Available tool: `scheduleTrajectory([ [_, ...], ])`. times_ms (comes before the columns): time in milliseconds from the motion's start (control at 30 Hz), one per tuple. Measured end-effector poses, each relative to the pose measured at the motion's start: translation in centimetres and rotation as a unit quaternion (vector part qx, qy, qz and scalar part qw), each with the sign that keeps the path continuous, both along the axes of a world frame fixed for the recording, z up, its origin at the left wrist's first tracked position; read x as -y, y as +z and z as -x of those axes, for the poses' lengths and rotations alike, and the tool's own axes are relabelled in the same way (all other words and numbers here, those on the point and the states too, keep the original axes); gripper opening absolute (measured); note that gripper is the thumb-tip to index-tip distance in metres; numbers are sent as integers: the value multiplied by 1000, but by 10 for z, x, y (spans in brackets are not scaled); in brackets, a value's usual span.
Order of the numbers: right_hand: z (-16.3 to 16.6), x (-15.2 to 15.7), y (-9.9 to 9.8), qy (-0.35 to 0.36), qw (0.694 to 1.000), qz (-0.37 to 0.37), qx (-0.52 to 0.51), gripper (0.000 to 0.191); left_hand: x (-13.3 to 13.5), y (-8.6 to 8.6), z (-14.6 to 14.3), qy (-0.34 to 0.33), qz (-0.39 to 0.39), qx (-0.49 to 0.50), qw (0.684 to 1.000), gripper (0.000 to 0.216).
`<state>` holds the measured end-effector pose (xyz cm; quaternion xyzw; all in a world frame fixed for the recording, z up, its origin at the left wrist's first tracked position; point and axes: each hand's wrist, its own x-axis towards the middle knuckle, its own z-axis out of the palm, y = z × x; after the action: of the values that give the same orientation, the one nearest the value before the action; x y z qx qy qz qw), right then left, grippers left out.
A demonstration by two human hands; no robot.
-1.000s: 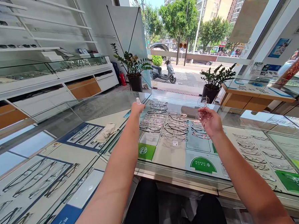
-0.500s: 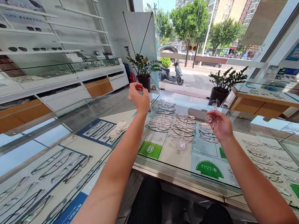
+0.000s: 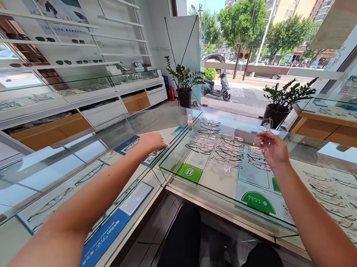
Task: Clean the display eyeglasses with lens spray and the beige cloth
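Note:
My right hand [image 3: 275, 149] holds a pair of thin-rimmed eyeglasses [image 3: 262, 142] up above the glass counter, one round lens over the other. To the left, my left hand [image 3: 152, 142] is low at the counter top with its fingers curled down onto a pale cloth [image 3: 163, 142], most of which the hand hides. A small white spray bottle [image 3: 190, 124] stands upright on the glass to the right of that hand. Under the glass between my hands lie rows of eyeglass frames [image 3: 227, 151].
More eyeglass frames [image 3: 328, 193] lie in the case at right. A green card [image 3: 190, 172] and a blue printed strip [image 3: 104, 239] show under the glass. Potted plants [image 3: 184, 83] stand beyond the counter, near the shop window.
My left hand has come down and left from beside the bottle to the cloth, and the bottle now shows fully. My right hand still holds the eyeglasses. The view has turned left.

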<state>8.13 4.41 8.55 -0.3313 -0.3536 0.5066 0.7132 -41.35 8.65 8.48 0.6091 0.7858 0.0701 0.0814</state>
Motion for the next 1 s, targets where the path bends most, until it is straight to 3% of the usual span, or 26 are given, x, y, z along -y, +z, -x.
scheduleTrajectory([
  [67,-1,0,0,2,1000,-3,3,9,6,-4,1,5,6,-23,1000,35],
  [133,-2,-1,-1,1,1000,-9,7,11,7,3,5,-2,16,-19,1000,32],
  [233,-5,-3,-2,1,1000,-14,6,10,8,28,16,-23,16,29,999,33],
  [300,-5,-3,-2,2,1000,-8,-5,10,11,49,20,-28,15,147,989,38],
  [400,-3,0,-1,5,1000,10,-25,13,21,80,6,-20,-2,368,930,40],
  [533,0,2,2,15,999,13,-29,13,35,104,-56,-71,-58,480,872,17],
  [667,-2,1,5,3,1000,5,-29,10,40,93,-141,-152,-33,447,881,27],
  [767,-7,-2,7,-7,999,0,-31,11,37,72,-201,-314,-64,386,865,30],
  [900,-11,-5,9,-9,1000,-6,-27,11,36,47,-268,-477,-92,184,855,20],
  [1000,-11,-5,9,-6,1000,-17,-21,12,41,32,-304,-520,-79,56,848,16],
])
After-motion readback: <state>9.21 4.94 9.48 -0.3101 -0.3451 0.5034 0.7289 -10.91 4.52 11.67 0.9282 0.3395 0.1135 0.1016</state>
